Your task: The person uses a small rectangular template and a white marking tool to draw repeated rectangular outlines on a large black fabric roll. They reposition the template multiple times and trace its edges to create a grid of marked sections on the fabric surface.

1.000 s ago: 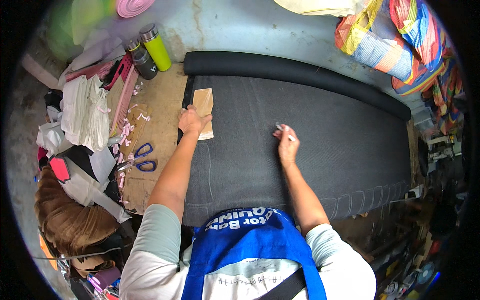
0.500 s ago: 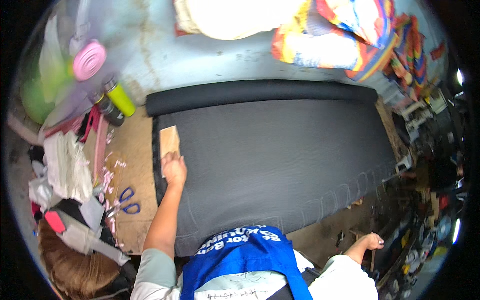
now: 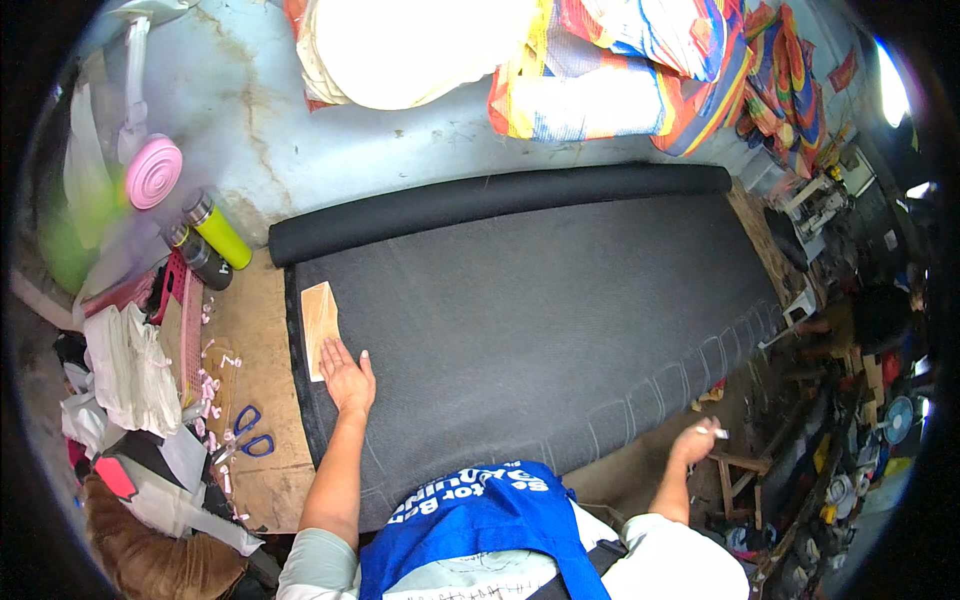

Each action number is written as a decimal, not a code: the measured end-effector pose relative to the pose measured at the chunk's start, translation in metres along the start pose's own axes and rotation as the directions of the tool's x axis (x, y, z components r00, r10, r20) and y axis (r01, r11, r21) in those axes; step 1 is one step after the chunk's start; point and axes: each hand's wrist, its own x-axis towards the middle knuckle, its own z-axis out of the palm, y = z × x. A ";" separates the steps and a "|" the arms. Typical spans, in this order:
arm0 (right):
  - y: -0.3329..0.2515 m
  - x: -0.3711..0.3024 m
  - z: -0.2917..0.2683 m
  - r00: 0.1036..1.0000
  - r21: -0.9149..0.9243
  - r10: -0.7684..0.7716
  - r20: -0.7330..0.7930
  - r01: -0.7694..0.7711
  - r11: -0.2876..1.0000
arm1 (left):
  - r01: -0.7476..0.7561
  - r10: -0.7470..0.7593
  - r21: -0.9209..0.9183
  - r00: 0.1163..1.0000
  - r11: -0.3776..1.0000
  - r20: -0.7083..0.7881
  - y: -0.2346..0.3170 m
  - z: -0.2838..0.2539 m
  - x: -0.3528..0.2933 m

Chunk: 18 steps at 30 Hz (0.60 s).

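A flat, light-brown template [image 3: 318,318], wood-like in colour, lies along the left edge of the spread black fabric [image 3: 530,320]. My left hand [image 3: 347,384] rests on its near end, fingers stretched out flat. Off the fabric's front edge, my right hand [image 3: 692,443] is raised with closed fingers around a short white stick of chalk [image 3: 721,434]. White chalk outlines [image 3: 668,395] run in a row along the fabric's near right edge, with fainter lines near its front left corner.
A thick black fabric roll [image 3: 500,203] lies along the far side, against the wall. Blue-handled scissors [image 3: 254,444] and pink scraps are on the wooden table [image 3: 240,330] at left, near a yellow-green bottle [image 3: 220,232]. A wooden stool [image 3: 738,470] stands at right.
My right hand has moved up and inward with the chalk, closer to the fabric's edge. My left hand's fingers have straightened out on the template. The whole view has shifted slightly.
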 end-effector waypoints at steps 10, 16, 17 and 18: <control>-0.291 -0.192 0.004 0.424 0.790 -0.865 0.268 0.417 0.449 | 0.015 -0.014 0.016 0.998 1.000 -0.055 0.001 -0.001 -0.001; -0.319 -0.248 -0.006 0.089 0.815 -0.961 0.260 0.514 0.268 | 0.035 -0.036 -0.009 0.997 0.999 -0.072 0.004 -0.004 -0.002; -0.319 -0.247 -0.003 0.133 0.838 -0.942 0.309 0.431 0.336 | 0.037 -0.037 -0.003 0.997 0.999 -0.074 0.004 -0.004 -0.002; -0.317 -0.246 -0.002 0.138 0.841 -0.952 0.272 0.447 0.305 | 0.035 -0.037 -0.030 0.996 0.999 -0.078 0.004 -0.005 -0.002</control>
